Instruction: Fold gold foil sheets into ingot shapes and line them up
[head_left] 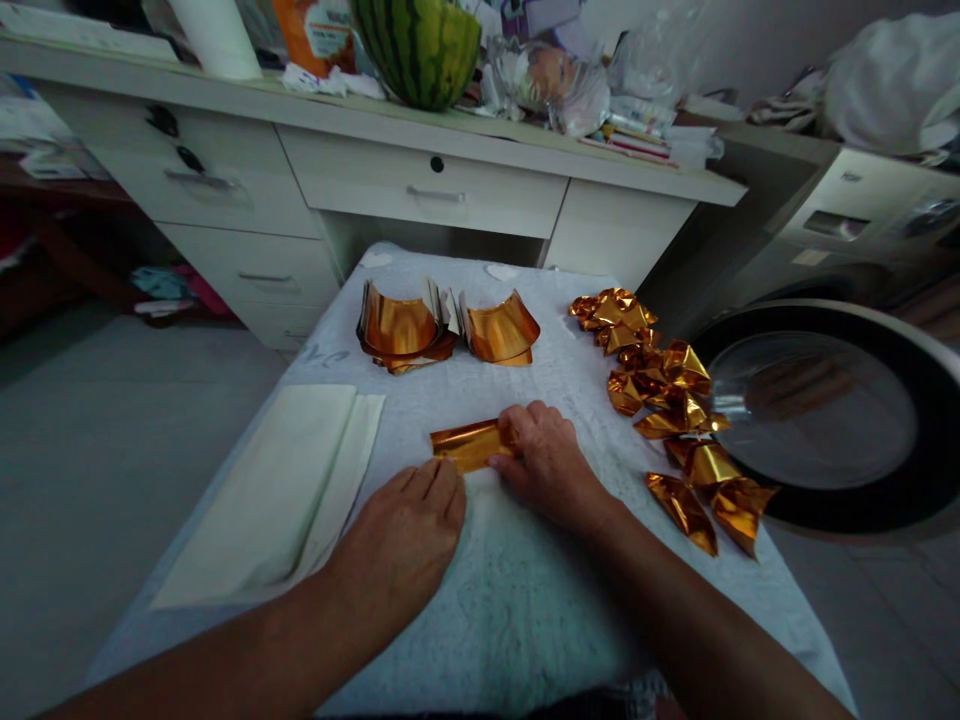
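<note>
Between my two hands lies a strip of gold foil paper [471, 445], rolled or folded into a narrow band. My left hand [420, 520] has its fingers closed on the strip's lower left end. At the other end, my right hand [544, 455] grips it between thumb and curled fingers. Beyond them sit two stacks of curved gold foil sheets, a left stack [401, 325] and a right stack [501, 328]. Several folded gold foil pieces [686, 385] lie in a row along the right side. Pale paper sheets [277, 480] rest beside my left forearm.
A light cloth covers the table [570, 610]. Behind it stands a white desk [420, 185] with drawers, bearing a watermelon [420, 45] and clutter. At the right, a washing machine's round door [825, 410] hangs open close to the table edge.
</note>
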